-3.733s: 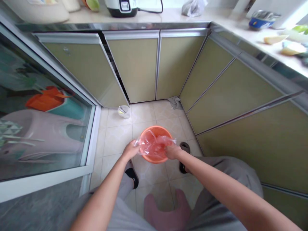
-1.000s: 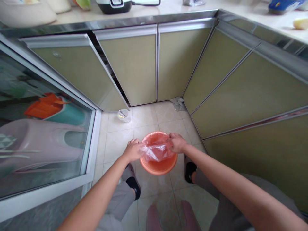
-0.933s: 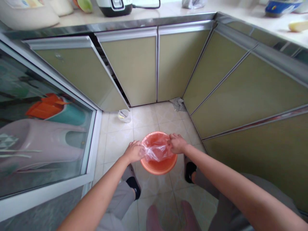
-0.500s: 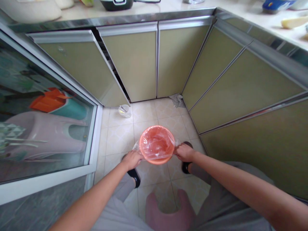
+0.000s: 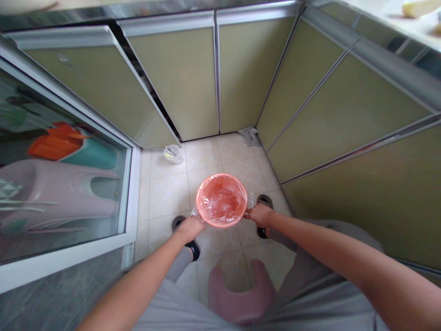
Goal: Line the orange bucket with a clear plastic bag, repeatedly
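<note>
There are two bare hands [image 5: 191, 229], one round orange plastic bucket [image 5: 223, 225], one thin clear plastic bag [image 5: 223, 200], two dark slippers [image 5: 264, 199], one pink plastic stool [image 5: 241, 299] near, one small clear plastic tub [image 5: 173, 155] far left and one crumpled grey cloth [image 5: 249, 136] far right.

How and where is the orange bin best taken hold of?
Likely by the rim of the orange bin, at left and right, with left hand and right hand each coming from its own side: it is round and opens upward, its inside lined with clear plastic.
</note>
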A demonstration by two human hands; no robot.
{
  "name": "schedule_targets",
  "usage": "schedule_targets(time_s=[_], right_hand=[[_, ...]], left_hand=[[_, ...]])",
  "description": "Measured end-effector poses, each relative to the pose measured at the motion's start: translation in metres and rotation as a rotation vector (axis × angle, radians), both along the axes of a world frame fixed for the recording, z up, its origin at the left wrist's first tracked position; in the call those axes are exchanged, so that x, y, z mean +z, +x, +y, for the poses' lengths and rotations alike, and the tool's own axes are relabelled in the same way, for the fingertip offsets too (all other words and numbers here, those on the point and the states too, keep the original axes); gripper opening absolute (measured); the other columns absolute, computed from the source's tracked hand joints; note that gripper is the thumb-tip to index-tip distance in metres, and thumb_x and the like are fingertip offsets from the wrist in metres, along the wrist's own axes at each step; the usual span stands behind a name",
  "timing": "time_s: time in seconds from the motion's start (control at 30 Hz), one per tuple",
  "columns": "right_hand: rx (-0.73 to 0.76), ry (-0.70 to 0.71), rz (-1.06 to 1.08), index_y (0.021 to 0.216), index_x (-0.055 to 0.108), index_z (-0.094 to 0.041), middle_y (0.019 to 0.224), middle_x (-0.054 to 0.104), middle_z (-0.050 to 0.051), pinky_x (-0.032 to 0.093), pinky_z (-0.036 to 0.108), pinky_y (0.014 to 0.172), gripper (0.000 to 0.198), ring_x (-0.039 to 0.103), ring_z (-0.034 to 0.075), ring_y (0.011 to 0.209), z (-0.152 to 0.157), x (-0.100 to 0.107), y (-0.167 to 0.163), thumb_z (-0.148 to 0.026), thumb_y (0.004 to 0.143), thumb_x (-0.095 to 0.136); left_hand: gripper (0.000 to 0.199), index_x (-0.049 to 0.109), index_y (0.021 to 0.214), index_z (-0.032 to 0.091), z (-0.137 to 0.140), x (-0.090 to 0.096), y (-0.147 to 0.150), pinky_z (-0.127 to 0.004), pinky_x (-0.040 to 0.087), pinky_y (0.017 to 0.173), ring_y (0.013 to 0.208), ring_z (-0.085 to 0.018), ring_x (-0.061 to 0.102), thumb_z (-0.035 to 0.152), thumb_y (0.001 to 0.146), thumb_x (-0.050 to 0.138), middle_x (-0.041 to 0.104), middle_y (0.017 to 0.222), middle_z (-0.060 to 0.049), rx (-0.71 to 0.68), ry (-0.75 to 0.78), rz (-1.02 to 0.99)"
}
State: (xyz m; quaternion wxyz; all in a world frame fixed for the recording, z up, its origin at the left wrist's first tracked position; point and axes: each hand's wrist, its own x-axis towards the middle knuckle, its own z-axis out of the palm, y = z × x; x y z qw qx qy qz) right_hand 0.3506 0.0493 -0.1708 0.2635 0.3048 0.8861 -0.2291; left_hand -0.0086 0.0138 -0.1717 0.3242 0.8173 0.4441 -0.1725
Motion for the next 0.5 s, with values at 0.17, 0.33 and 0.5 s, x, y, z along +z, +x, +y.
schedule_targets(time_s=[0.17,0.33,0.5], right_hand=[[-0.028,0.013,-0.045,0.147,0.062,-0.031,0.14,0.067,0.015,0.053,0.034,0.085,0.066,0.075,0.025,0.097,-0.004,-0.016,0.0,-0.01,0.085,0.066],[-0.175,-0.034,-0.03,0.123,0.078,-0.026,0.131,0.072,0.014,0.052,0.034,0.085,0.047,0.075,0.028,0.101,0.005,-0.004,0.009,-0.01,0.081,0.066],[-0.354,0.071,0.076,0.098,0.078,-0.017,0.103,0.079,0.017,0.051,0.033,0.083,0.028,0.075,0.029,0.097,0.022,0.036,-0.021,-0.017,0.096,0.051]], left_hand=[[0.029,0.078,0.098,0.022,-0.008,-0.018,-0.008,-0.045,0.045,0.105,0.114,-0.031,0.067,0.008,0.092,0.054,0.076,0.106,-0.017,-0.065,0.103,0.004],[0.038,0.076,0.119,0.024,-0.011,-0.003,-0.016,-0.048,0.042,0.108,0.127,-0.036,0.061,0.019,0.082,0.07,0.071,0.128,-0.017,0.05,0.076,0.013],[0.015,0.077,0.089,0.027,0.009,0.016,-0.027,-0.034,0.05,0.087,0.093,-0.025,0.072,0.031,0.089,0.062,0.079,0.094,-0.005,0.601,-0.007,-0.063]])
